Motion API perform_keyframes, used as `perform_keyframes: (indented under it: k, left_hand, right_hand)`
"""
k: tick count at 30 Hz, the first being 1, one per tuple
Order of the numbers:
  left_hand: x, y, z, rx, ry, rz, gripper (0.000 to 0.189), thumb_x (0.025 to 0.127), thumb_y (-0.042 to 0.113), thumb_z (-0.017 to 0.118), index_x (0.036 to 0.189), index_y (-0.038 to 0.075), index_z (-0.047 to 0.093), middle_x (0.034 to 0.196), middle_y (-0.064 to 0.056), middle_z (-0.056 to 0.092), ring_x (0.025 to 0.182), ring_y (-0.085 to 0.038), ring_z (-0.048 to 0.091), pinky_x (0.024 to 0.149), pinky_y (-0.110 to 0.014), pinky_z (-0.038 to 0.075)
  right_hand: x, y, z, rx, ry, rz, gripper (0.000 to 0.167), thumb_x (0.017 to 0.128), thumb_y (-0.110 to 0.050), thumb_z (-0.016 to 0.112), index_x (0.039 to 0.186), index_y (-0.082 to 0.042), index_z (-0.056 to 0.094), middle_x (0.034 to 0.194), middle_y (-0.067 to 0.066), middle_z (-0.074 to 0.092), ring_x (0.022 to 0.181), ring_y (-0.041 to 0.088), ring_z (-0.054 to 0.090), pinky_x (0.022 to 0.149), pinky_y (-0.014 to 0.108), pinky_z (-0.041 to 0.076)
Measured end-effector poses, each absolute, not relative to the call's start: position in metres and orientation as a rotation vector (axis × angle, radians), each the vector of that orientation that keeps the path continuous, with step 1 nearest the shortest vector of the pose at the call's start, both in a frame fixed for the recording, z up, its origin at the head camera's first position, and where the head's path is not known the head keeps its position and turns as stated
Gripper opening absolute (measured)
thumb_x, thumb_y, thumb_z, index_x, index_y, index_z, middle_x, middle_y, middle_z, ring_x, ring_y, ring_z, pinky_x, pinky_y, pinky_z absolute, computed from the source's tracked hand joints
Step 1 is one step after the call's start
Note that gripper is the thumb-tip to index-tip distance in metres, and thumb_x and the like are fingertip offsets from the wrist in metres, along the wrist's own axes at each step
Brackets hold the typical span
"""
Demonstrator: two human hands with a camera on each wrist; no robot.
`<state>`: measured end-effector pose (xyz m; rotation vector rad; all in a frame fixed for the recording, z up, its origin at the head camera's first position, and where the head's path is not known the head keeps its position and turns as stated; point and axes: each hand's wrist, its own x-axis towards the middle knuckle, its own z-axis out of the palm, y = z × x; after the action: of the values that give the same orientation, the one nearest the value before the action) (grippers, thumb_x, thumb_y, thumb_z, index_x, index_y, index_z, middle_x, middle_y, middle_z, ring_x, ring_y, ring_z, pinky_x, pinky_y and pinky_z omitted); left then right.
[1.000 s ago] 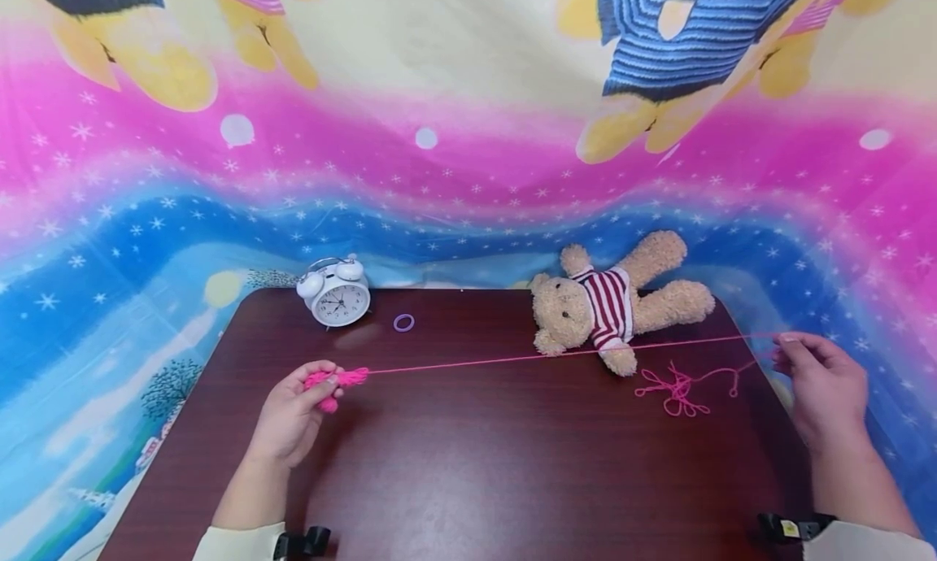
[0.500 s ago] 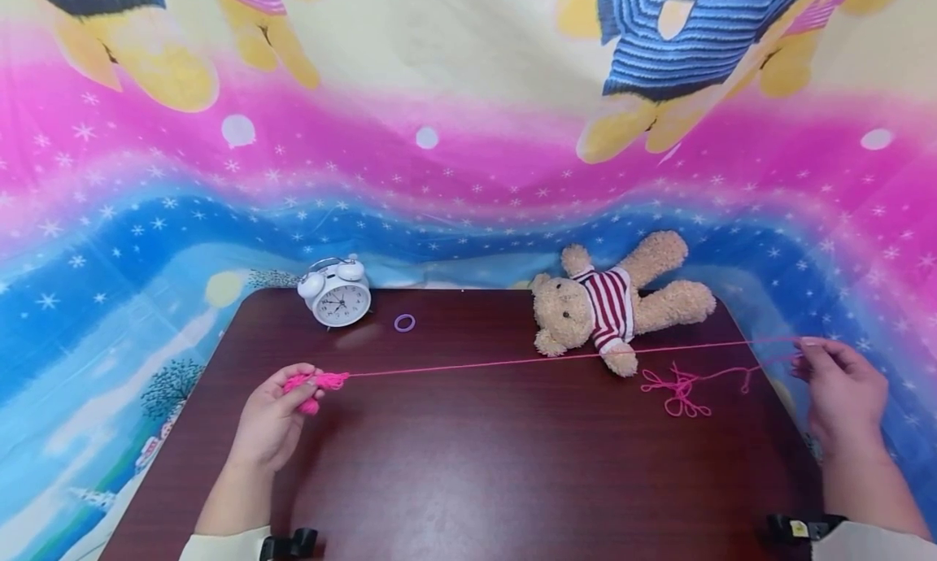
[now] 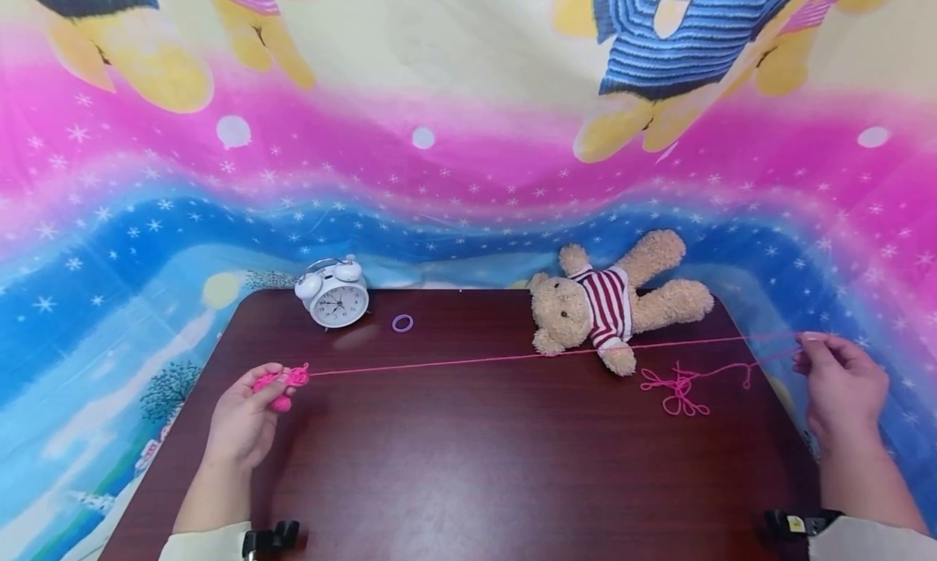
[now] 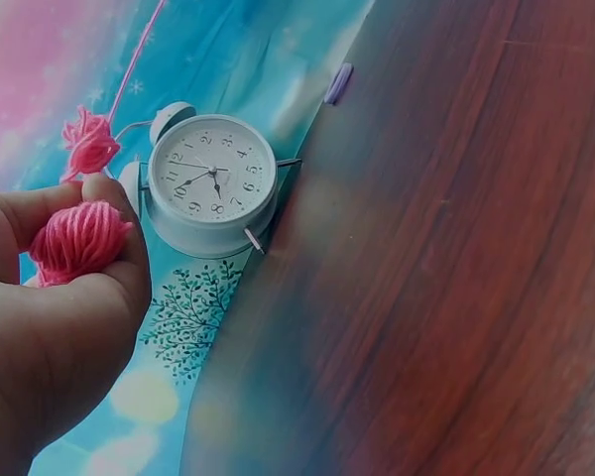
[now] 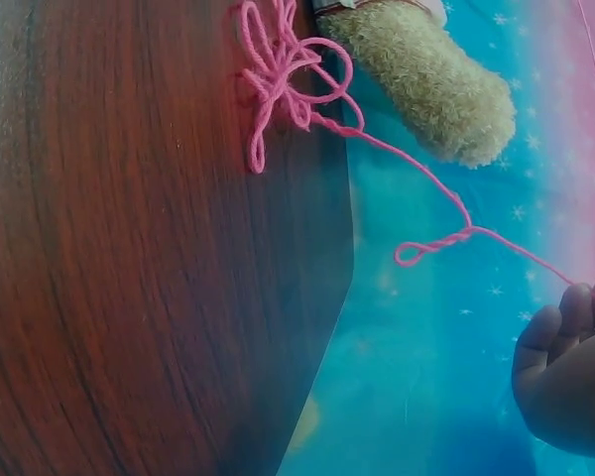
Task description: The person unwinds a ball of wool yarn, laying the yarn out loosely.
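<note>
- Backdrop cloth, printed: behind both grips and around to their outer sides.
- Worktop, dark red-brown: below and between the grips.
- Teddy bear, striped top: lying down beyond the grips, nearer the right one, head pointing towards the left one's side.
- Left grip: thumb and fingers clamped on a bundle of yarn.
- Right grip: fingertips together, pinching yarn, seen by us past the worktop's right edge in the head view.
- Alarm clock, white, twin-bell: upright, beyond the left grip and a little to its right; untouched.
- Yarn bundle, pink: in the left grip, one lobe bulging within the hand, another beyond the fingertips. We judge this the part done, winding being the likely work.
- Loose tangle, same pink: on the worktop just left of the right grip, joined to it by a length carrying a small twisted loop. We enter this as the part left; by our judgement the greater share is bundled, so the work stands well along but unfinished.
- Strand, pink: stretched straight from grip to grip, crossing before the bear's lower arm; contact there we cannot tell.
- Purple ring: right of the left grip and farther off, near the clock; not in use.
</note>
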<state>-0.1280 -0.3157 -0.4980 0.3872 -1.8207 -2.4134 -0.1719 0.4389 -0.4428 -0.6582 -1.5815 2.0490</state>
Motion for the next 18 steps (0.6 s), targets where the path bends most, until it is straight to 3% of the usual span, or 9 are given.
perform_keyframes:
  k: [8, 13, 18]
  left_hand:
    - [-0.13, -0.312, -0.499, 0.35, -1.714, -2.487, 0.015, 0.102, 0.01, 0.067, 0.116, 0.008, 0.064, 0.104, 0.001, 0.071, 0.083, -0.011, 0.07, 0.073, -0.019, 0.059]
    - [-0.131, -0.308, -0.5, 0.335, -1.727, -2.495, 0.02, 0.102, 0.009, 0.066, 0.12, 0.004, 0.059, 0.104, 0.0, 0.07, 0.083, -0.012, 0.071, 0.073, -0.02, 0.059]
    - [-0.133, -0.302, -0.5, 0.328, -1.718, -2.51, 0.015, 0.102, 0.01, 0.067, 0.116, 0.008, 0.063, 0.103, 0.0, 0.071, 0.082, -0.011, 0.071, 0.073, -0.02, 0.059]
  right_hand:
    - [-0.172, 0.43, -0.447, -0.628, -1.711, 2.021, 0.006, 0.095, -0.013, 0.076, 0.098, -0.008, 0.08, 0.076, -0.003, 0.072, 0.067, 0.008, 0.067, 0.061, 0.016, 0.056]
    - [-0.17, 0.427, -0.455, -0.553, -1.901, 2.014, 0.009, 0.096, -0.02, 0.076, 0.1, -0.012, 0.079, 0.079, -0.008, 0.073, 0.068, 0.005, 0.068, 0.063, 0.014, 0.055]
    - [-0.172, 0.426, -0.463, -0.477, -2.068, 2.021, 0.009, 0.096, -0.023, 0.077, 0.101, -0.016, 0.08, 0.083, -0.011, 0.074, 0.071, 0.005, 0.07, 0.064, 0.015, 0.056]
